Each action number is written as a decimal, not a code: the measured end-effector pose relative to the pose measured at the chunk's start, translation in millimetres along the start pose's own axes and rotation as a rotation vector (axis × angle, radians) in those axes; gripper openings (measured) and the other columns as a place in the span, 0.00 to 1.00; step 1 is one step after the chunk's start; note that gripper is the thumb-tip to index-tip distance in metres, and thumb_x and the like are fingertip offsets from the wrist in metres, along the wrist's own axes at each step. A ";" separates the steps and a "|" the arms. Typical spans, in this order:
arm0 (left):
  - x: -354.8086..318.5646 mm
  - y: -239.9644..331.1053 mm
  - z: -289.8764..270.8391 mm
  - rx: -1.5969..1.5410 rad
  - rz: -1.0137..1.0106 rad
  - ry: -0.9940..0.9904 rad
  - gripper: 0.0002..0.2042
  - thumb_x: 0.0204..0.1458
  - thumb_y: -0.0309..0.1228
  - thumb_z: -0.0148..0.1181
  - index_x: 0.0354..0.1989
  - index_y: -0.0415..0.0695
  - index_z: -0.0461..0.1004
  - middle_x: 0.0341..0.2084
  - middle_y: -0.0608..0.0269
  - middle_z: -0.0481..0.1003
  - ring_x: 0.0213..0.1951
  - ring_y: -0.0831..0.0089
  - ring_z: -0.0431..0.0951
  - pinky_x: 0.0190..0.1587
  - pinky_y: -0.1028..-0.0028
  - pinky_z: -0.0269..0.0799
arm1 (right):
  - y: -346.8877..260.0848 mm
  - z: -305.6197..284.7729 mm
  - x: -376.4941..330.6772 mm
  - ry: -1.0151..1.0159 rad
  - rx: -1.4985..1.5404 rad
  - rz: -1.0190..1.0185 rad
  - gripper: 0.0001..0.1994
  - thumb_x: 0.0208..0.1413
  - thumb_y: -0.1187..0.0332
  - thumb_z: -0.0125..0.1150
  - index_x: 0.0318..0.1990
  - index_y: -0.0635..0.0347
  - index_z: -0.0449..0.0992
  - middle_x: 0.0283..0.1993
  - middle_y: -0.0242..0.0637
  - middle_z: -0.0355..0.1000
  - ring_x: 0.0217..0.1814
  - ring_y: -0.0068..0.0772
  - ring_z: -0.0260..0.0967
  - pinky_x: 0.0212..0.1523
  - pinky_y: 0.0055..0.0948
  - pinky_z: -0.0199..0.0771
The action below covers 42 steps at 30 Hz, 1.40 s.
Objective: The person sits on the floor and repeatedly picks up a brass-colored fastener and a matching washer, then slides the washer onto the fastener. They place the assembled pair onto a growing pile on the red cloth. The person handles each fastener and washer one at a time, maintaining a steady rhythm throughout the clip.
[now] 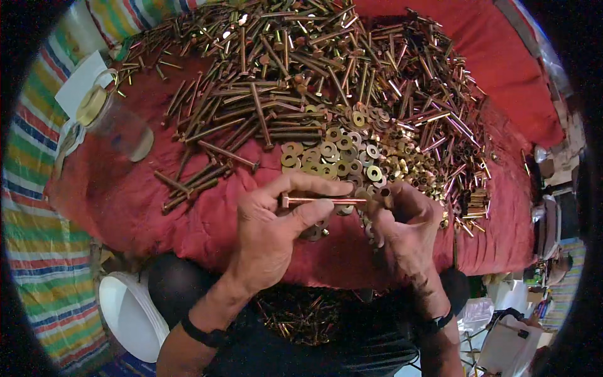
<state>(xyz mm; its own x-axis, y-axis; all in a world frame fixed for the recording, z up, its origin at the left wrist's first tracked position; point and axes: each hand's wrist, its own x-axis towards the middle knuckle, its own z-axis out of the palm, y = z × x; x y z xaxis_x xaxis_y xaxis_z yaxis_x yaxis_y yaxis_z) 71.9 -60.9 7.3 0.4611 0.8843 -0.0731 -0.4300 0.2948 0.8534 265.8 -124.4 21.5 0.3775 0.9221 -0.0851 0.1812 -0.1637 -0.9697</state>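
**Bolt held level between 2 hands over a red cloth**

A long brass-coloured bolt is lying level between the 2 hands, near the middle of the scene, just above the near edge of the red cloth. Its head is pointing left.

The left hand is pinching the bolt's head end, with the forefinger stretched along the top and the thumb pressing from below; the other fingers are curled loosely. The right hand is closing around the bolt's right end, fingers bent tight over it; whether it is also gripping a washer or nut there is hidden.

Just beyond the hands, a heap of washers is spreading across the cloth. Farther off, a large pile of bolts is covering the far half. A few loose bolts are lying to the left of the hands.

At far left, a clear jar is resting on its side. A white bucket is sitting near left, below the cloth. A striped sheet is running along the left edge.
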 end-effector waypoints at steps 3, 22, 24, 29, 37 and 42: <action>-3.9 -1.8 3.6 0.239 0.031 -0.005 0.07 0.59 0.21 0.64 0.44 0.38 0.82 0.39 0.57 0.84 0.40 0.73 0.84 0.42 0.77 0.78 | 4.9 -5.6 -0.9 -0.027 -0.174 -0.079 0.07 0.51 0.76 0.64 0.37 0.68 0.78 0.29 0.27 0.75 0.30 0.15 0.70 0.29 0.21 0.71; -9.3 8.2 -8.0 0.724 0.058 -0.090 0.07 0.51 0.24 0.72 0.38 0.37 0.86 0.24 0.65 0.81 0.25 0.82 0.76 0.28 0.78 0.70 | -14.5 -46.0 3.8 -0.297 -0.602 -0.533 0.19 0.49 0.70 0.59 0.48 0.68 0.80 0.35 0.49 0.72 0.32 0.53 0.74 0.32 0.42 0.73; -10.0 9.5 -6.4 0.679 -0.004 -0.077 0.07 0.51 0.24 0.72 0.37 0.36 0.86 0.23 0.65 0.80 0.24 0.83 0.75 0.28 0.78 0.69 | -9.3 -46.5 4.0 -0.360 -0.657 -0.553 0.20 0.47 0.71 0.60 0.49 0.68 0.80 0.35 0.49 0.72 0.31 0.52 0.74 0.31 0.42 0.72; -11.2 14.7 -7.3 0.555 -0.138 -0.091 0.06 0.51 0.24 0.72 0.36 0.37 0.86 0.22 0.68 0.79 0.23 0.85 0.73 0.25 0.79 0.65 | -4.0 -51.8 2.6 -0.356 -0.518 -0.590 0.20 0.45 0.76 0.64 0.50 0.65 0.81 0.34 0.47 0.72 0.34 0.49 0.75 0.34 0.38 0.74; -12.4 17.5 -9.2 0.530 -0.230 -0.059 0.06 0.51 0.25 0.72 0.36 0.37 0.86 0.21 0.69 0.78 0.23 0.85 0.72 0.25 0.79 0.64 | -17.1 -52.7 -1.9 -0.448 -0.321 -0.410 0.17 0.49 0.76 0.69 0.49 0.61 0.81 0.39 0.44 0.77 0.42 0.45 0.77 0.41 0.37 0.76; -15.0 12.2 -8.6 0.697 -0.003 -0.203 0.08 0.52 0.28 0.71 0.35 0.36 0.85 0.24 0.66 0.79 0.28 0.81 0.76 0.31 0.77 0.68 | -11.4 -45.5 1.3 -0.500 -0.369 -0.580 0.16 0.46 0.74 0.72 0.44 0.59 0.80 0.44 0.40 0.78 0.40 0.43 0.78 0.41 0.36 0.78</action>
<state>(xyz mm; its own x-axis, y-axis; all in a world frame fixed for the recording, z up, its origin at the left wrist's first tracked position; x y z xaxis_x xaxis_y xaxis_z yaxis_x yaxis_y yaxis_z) 53.1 -67.5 14.3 0.6260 0.7790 -0.0368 0.1349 -0.0617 0.9889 305.6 -137.3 42.9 -0.2971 0.9275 0.2270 0.5396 0.3592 -0.7615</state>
